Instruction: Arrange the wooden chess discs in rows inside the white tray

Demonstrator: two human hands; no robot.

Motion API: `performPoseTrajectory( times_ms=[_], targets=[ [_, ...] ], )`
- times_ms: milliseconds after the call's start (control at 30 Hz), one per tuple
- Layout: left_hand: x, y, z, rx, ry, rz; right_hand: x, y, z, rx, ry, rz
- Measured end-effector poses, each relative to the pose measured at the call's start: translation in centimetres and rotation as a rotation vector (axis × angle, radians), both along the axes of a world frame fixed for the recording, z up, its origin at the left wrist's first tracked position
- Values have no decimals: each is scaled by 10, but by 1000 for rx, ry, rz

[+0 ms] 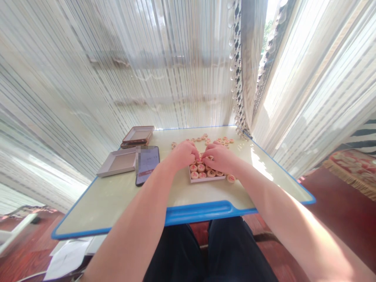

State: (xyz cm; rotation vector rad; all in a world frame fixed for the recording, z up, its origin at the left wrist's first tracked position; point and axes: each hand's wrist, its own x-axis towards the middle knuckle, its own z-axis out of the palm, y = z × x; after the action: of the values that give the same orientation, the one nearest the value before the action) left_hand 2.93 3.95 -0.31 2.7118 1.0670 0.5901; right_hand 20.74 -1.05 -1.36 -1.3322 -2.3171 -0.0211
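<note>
Round wooden chess pieces (pixel 201 169) with red and dark characters lie packed in a shallow white box (pixel 205 179) on a small table (pixel 123 203). My left hand (pixel 183 153) and my right hand (pixel 219 156) rest side by side over the box's far half, fingers curled down onto the pieces. Fingertips of both hands pinch or press pieces near the box's middle; which single piece each holds is hidden. One piece (pixel 231 178) lies just outside the box at its right corner. More loose pieces (pixel 205 139) are scattered behind the hands.
A phone (pixel 147 163) lies left of the box, screen up. A grey lid (pixel 117 162) and a brown tin (pixel 138 136) sit further left. The table has a blue rim (pixel 199 211). Sheer curtains (pixel 147 70) hang close behind. Papers (pixel 69 256) lie on the floor.
</note>
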Motion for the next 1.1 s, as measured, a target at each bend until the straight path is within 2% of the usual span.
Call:
performPoseTrajectory(
  times_ms=[133, 333, 733, 800, 967, 1100],
  targets=[
    [-2, 5, -3, 36, -85, -11, 1, -2, 2, 9, 68, 39],
    [-2, 4, -3, 63, -85, 15, -3, -7, 3, -68, 86, 141],
    [0, 2, 0, 49, -41, 77, -4, -7, 3, -102, 48, 141],
    [0, 2, 2, 72, -33, 136, -3, -8, 4, -92, 69, 122],
    [-3, 8, -2, 145, 73, 396, 2, -2, 3, -36, 125, 12],
    [-4, 14, -10, 70, 166, 355, 8, 8, -3, -13, 133, -166]
  ],
)
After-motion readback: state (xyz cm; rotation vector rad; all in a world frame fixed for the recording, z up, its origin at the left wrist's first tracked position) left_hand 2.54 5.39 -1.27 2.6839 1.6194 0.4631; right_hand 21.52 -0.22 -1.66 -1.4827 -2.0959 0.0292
